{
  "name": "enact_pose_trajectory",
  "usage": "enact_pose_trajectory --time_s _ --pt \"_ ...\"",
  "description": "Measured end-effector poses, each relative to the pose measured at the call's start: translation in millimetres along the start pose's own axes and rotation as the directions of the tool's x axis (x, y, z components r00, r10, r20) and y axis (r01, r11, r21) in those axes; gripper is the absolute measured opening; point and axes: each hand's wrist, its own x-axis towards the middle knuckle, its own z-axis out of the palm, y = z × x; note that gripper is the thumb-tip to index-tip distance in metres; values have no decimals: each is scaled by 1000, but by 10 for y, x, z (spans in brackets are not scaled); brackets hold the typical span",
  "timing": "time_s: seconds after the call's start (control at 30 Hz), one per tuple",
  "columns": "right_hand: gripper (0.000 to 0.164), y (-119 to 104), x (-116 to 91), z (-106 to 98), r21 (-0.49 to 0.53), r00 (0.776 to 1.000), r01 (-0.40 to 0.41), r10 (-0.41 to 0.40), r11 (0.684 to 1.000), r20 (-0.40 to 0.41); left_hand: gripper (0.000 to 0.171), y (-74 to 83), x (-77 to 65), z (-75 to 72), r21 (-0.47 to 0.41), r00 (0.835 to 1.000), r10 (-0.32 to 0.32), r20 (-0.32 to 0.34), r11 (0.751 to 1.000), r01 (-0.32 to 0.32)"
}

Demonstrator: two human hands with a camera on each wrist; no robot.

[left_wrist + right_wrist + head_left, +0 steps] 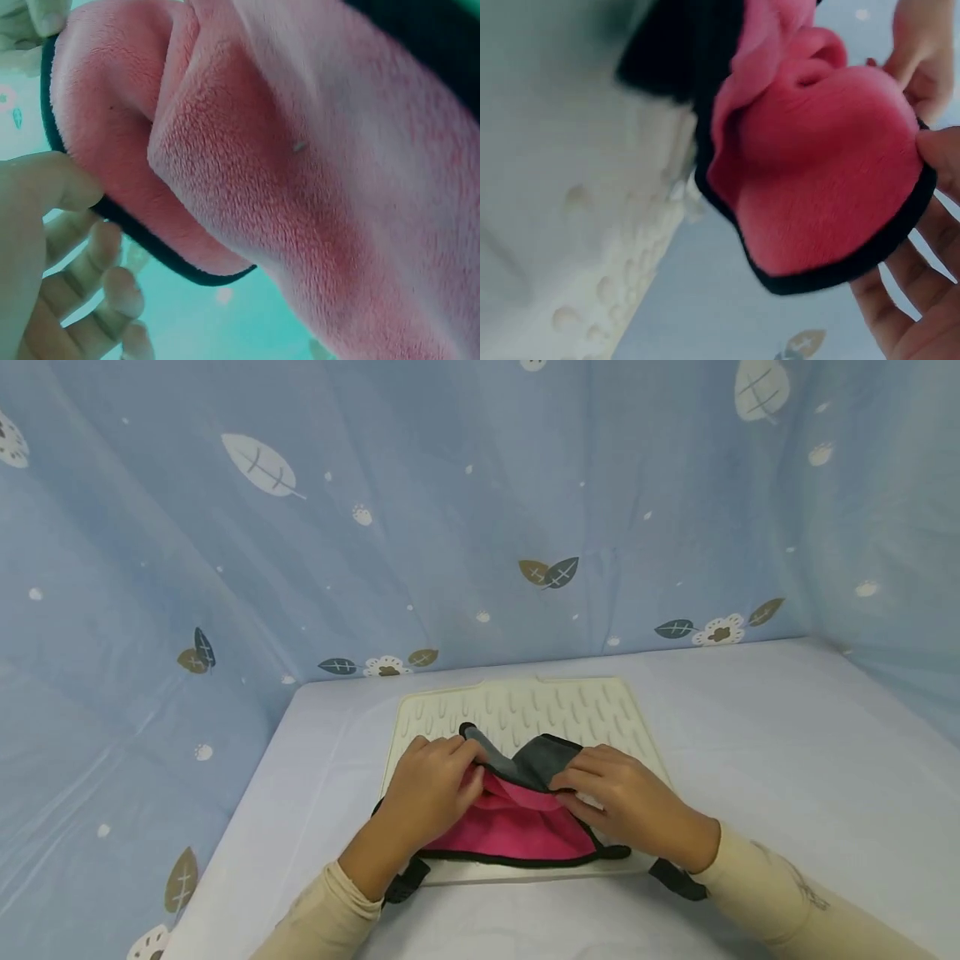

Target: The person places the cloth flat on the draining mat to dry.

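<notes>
A plush cloth [517,835], pink on one face and grey on the other with a black bound edge, lies bunched over a cream ridged board [622,710]. My left hand [431,781] pinches its black edge between thumb and fingers on the left. On the right, my right hand [630,789] pinches the same upper edge, and the grey face folds over beyond both hands. In the left wrist view the pink pile [225,150] fills most of the picture. The edge stretches between my two hands, lifted off the board, as the right wrist view shows.
Black strap-like pieces [678,878] stick out at the board's front corners, one by each forearm. The board rests on a white-covered table [787,760]. Behind and to the sides hangs a blue curtain [450,527] with leaf and flower prints.
</notes>
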Motion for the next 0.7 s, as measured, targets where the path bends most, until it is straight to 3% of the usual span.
enact_pose_trajectory --time_s 0.27,0.43,0.53,0.7 --pt "31 168 -87 37 -69 987 -103 110 992 115 7 -82 2 -54 -27 994 -73 -83 997 71" --pt "24 224 -91 5 -110 974 -186 198 976 109 6 -142 21 -75 -68 985 -103 -139 993 94" --pt "22 239 -86 -14 -133 960 -248 262 959 95 7 -184 15 -56 -81 988 -112 -109 991 103" --pt "22 262 -88 -23 -146 947 -288 304 946 102 9 -259 -15 23 -72 995 -100 7 992 100"
